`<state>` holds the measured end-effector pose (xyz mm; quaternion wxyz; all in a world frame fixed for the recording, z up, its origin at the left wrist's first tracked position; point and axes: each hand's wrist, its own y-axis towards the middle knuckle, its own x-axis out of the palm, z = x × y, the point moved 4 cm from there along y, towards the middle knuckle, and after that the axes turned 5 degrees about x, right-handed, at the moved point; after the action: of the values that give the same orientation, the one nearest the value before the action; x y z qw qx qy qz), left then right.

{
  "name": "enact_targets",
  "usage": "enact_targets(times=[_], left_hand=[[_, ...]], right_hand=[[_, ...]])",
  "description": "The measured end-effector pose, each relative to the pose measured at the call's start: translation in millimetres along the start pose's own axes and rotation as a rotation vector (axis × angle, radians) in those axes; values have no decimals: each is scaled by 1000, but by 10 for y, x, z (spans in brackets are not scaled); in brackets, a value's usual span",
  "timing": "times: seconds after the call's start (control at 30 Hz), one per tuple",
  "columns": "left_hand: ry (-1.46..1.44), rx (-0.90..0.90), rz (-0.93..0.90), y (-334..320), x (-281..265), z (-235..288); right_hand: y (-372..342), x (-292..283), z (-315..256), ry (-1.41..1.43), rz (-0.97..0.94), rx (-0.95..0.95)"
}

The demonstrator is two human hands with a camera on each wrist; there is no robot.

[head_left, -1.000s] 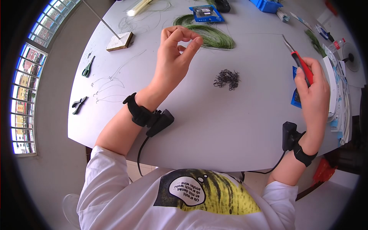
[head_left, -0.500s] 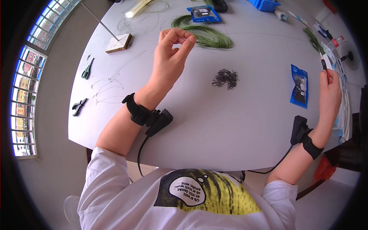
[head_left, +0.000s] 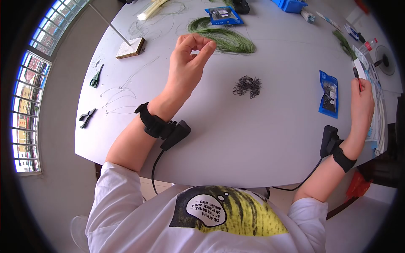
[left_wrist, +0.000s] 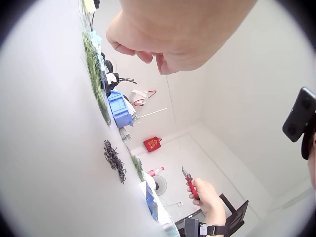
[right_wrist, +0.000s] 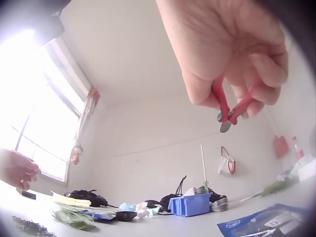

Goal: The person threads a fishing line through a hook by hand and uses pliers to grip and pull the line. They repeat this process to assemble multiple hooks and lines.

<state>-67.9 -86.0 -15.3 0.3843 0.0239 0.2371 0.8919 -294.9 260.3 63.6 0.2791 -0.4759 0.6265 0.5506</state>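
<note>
In the head view my left hand (head_left: 187, 63) is raised over the table, thumb and forefinger pinched together at the near side of a green coil of line (head_left: 228, 39). A thin fishing line (head_left: 287, 41) runs faintly from near those fingertips toward the right. My right hand (head_left: 362, 101) is at the table's right side, gripping red-handled pliers (left_wrist: 192, 188) with the jaws pointing away from the palm. In the right wrist view, the pliers' jaws meet the end of a taut, thin line. A pile of small black hooks (head_left: 248, 87) lies between the hands.
A blue packet (head_left: 328, 94) lies left of my right hand, another (head_left: 224, 16) behind the coil. At left are green-handled scissors (head_left: 96, 76), black pliers (head_left: 87, 118), hooks on lines (head_left: 120, 102) and a block with a rod (head_left: 130, 47). A blue bin (head_left: 290, 5) stands at the back.
My right hand has moved to the right with the pliers, away from my left hand, uncovering the blue packet. Over the last half second both hands have hardly moved.
</note>
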Motion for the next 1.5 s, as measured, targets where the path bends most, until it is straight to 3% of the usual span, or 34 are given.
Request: enact_targets(times=[0.07,0.1,0.17,0.23,0.3,0.37,0.5,0.8,0.93,1.0,1.03,1.1,1.13,1.33,1.5], left_hand=[[-9,-21,3,2,-6,-14],[-38,-39,1,3,-1,-13],[-68,-60,-2,0,20,17],[-82,-51,-54,-18,66,91],[-140,-4,-61,-29,112,142],[-198,41,-67,-56,145,202],[-174,118,-153,-118,165,368],[-57,191,-244,-154,188,492],[34,296,-249,-165,197,514],[55,294,-256,-197,215,612],[77,296,-262,-207,232,647],[62,323,-263,-235,269,656],[53,354,-261,-243,281,667],[105,418,-278,-263,306,726],[114,412,-297,-256,307,706]], right_hand=[[-19,-62,-47,72,223,-85],[-65,-119,-159,73,224,-87],[-299,-319,-527,575,281,-343],[-578,-301,-863,935,-124,-487],[-877,-322,-1188,809,-537,-795],[-1236,-152,-1353,671,-760,-939],[-1634,103,-1479,564,-828,-1070],[-1791,194,-1539,556,-539,-1274],[-1577,-28,-1576,600,-476,-1145],[-1341,-161,-1498,875,-537,-657],[-1340,-151,-1505,872,-537,-654],[-1322,-31,-1482,1388,-825,-275],[-1317,49,-1469,1372,-923,-260],[-1298,172,-1459,1368,-1021,-349],[-1288,161,-1462,1361,-965,-360]])
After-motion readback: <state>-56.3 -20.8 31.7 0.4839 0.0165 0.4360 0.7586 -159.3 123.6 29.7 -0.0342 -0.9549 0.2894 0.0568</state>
